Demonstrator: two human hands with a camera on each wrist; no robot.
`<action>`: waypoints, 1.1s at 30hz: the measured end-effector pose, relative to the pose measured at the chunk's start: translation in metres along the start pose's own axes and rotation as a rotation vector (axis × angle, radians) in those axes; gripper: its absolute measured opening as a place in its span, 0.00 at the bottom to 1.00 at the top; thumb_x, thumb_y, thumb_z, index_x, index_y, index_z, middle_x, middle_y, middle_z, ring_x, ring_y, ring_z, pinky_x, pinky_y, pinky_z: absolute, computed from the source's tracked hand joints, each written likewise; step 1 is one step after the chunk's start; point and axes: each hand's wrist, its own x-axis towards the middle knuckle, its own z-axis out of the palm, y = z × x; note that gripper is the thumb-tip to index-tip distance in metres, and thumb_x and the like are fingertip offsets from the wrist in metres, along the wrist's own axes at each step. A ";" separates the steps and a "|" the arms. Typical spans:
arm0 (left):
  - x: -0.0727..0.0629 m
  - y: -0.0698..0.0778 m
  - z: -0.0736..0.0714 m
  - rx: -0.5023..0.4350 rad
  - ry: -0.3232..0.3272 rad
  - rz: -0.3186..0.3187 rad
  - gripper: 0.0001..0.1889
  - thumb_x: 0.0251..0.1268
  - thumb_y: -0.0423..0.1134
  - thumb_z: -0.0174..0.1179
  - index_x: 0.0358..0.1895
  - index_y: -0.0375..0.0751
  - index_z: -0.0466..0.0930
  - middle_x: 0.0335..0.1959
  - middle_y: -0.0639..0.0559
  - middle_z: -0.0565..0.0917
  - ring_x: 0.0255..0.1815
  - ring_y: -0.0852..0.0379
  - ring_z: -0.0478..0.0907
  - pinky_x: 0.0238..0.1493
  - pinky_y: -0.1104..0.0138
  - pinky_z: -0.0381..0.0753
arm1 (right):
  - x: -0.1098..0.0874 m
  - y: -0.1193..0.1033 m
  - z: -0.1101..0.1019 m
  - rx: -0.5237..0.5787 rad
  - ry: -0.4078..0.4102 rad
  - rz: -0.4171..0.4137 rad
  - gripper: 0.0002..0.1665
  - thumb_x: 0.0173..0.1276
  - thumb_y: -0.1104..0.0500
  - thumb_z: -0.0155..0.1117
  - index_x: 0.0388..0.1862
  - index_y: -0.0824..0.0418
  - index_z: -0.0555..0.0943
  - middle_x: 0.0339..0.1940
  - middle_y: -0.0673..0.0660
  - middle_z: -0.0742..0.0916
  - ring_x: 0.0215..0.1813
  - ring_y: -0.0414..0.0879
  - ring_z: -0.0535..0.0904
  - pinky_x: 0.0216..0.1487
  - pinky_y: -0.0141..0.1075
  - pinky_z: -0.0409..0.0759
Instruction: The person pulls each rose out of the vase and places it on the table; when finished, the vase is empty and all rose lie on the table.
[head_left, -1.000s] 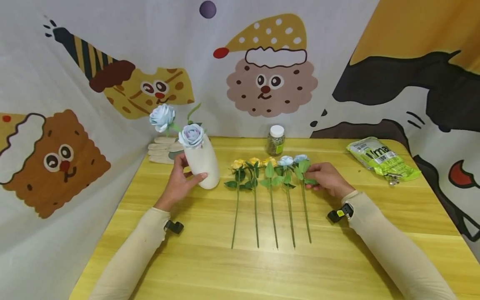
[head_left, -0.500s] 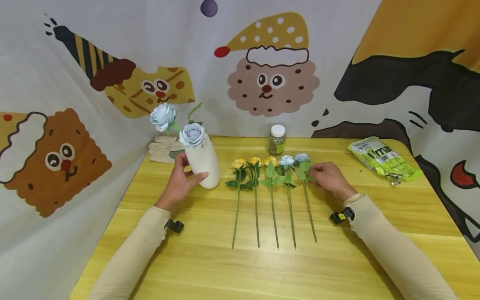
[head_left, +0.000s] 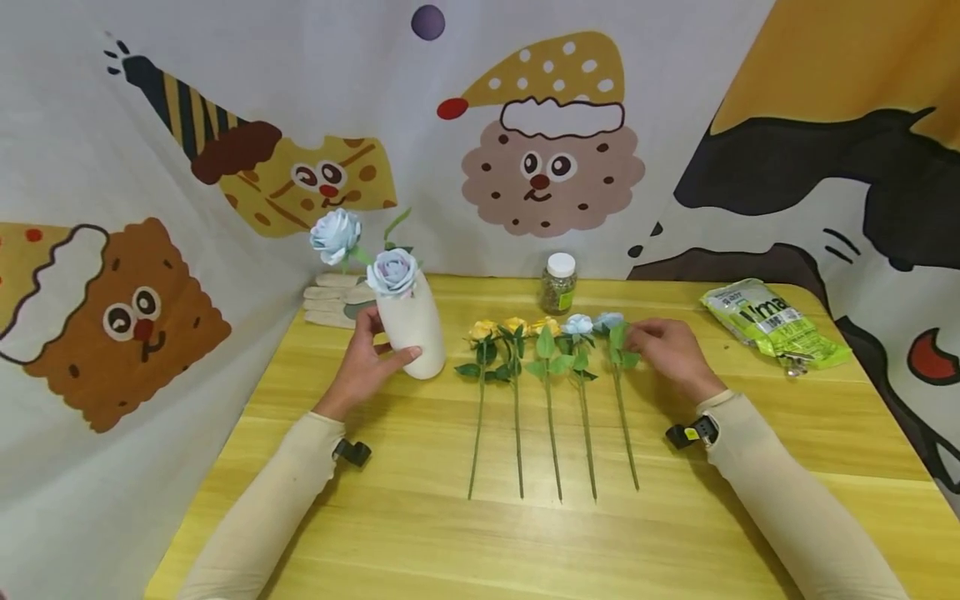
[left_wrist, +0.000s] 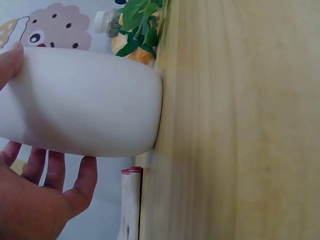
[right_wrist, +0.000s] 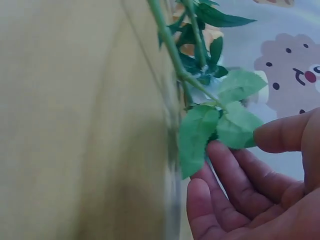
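Hands: left grips smooth white vase | right pinches leafy pale-blue rose

Head view: we look from above, forward and down, across table to far edge. Left wrist: we sit low, turned sideways, close to vase. Right wrist: we face leaves close up, rolled opposite way. All three share cookie print on cloth beyond far edge.

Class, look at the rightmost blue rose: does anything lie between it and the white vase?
Yes: between that rose and the vase, another blue rose and three yellow roses lie side by side on the table. A path above them looks unblocked.
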 end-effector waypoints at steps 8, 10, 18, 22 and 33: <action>0.003 -0.003 0.001 0.016 -0.016 0.007 0.42 0.65 0.43 0.76 0.73 0.42 0.56 0.67 0.39 0.70 0.67 0.42 0.70 0.68 0.40 0.77 | 0.000 -0.013 -0.004 -0.005 0.107 -0.051 0.32 0.82 0.40 0.57 0.67 0.64 0.82 0.64 0.67 0.86 0.60 0.58 0.82 0.56 0.43 0.78; 0.004 -0.004 0.001 0.014 -0.011 0.007 0.42 0.64 0.43 0.77 0.72 0.43 0.57 0.67 0.39 0.70 0.67 0.41 0.70 0.68 0.40 0.77 | 0.001 -0.020 -0.004 0.013 0.122 -0.071 0.32 0.81 0.40 0.59 0.68 0.62 0.82 0.65 0.65 0.86 0.61 0.57 0.81 0.57 0.42 0.78; 0.005 -0.003 -0.002 -0.004 -0.027 0.011 0.42 0.63 0.43 0.78 0.71 0.45 0.58 0.66 0.40 0.71 0.67 0.39 0.70 0.67 0.39 0.77 | 0.003 -0.050 -0.001 0.099 0.174 -0.110 0.30 0.81 0.41 0.60 0.64 0.63 0.83 0.59 0.64 0.88 0.57 0.54 0.85 0.53 0.34 0.80; 0.004 -0.002 -0.003 -0.004 -0.027 0.006 0.42 0.62 0.43 0.78 0.72 0.45 0.58 0.66 0.40 0.71 0.66 0.41 0.71 0.67 0.39 0.77 | 0.003 -0.067 0.003 0.161 0.178 -0.147 0.25 0.80 0.45 0.62 0.59 0.64 0.85 0.55 0.63 0.89 0.52 0.47 0.86 0.52 0.34 0.84; 0.003 -0.001 -0.005 0.013 -0.026 -0.011 0.42 0.63 0.42 0.77 0.72 0.43 0.57 0.67 0.39 0.70 0.66 0.43 0.71 0.68 0.41 0.78 | 0.004 -0.115 0.021 0.280 0.104 -0.317 0.19 0.79 0.50 0.66 0.52 0.67 0.86 0.43 0.57 0.90 0.42 0.40 0.87 0.46 0.30 0.85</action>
